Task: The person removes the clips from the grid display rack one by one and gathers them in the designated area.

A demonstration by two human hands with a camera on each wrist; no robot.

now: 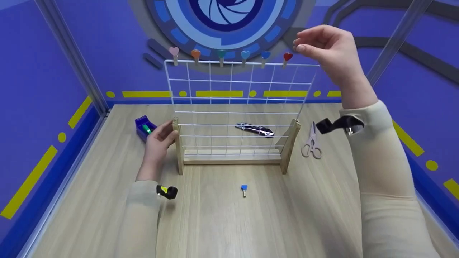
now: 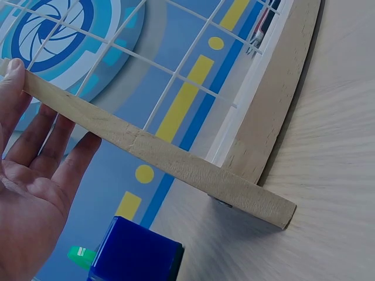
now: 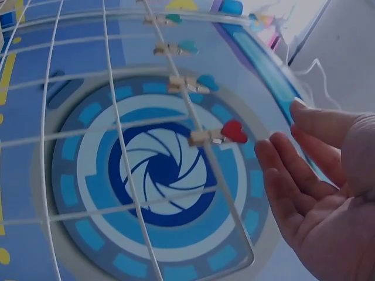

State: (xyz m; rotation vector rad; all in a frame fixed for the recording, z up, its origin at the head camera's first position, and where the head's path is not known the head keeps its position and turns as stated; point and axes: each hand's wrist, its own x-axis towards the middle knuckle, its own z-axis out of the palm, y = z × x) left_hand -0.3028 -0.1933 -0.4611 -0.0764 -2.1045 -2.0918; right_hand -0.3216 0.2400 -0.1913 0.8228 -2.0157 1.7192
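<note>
Along the top of the wire grid (image 1: pixel 230 81): a pink clip (image 1: pixel 174 51), orange clip (image 1: pixel 195 54), green clip (image 1: pixel 221 54), light-blue clip (image 1: pixel 245 55), blue clip (image 1: pixel 265 55) and, rightmost, red clip (image 1: pixel 288 56), all heart-headed.
Left hand (image 1: pixel 158 143): fingers grasping the wooden stand (image 1: pixel 232 162) by its left upright, thumb on the near side.
Right hand (image 1: pixel 333 53): fingers released, loosely bent, just beside the red clip.
Counter (image 1: pixel 215 222): a loose blue-hearted clip (image 1: pixel 244 190) lies before the stand.
Behind the grid: a utility knife (image 1: pixel 255 129).
Right of the stand: scissors (image 1: pixel 312 143).
Near the left hand: a dark-blue holder (image 2: pixel 139 252) with something green.
</note>
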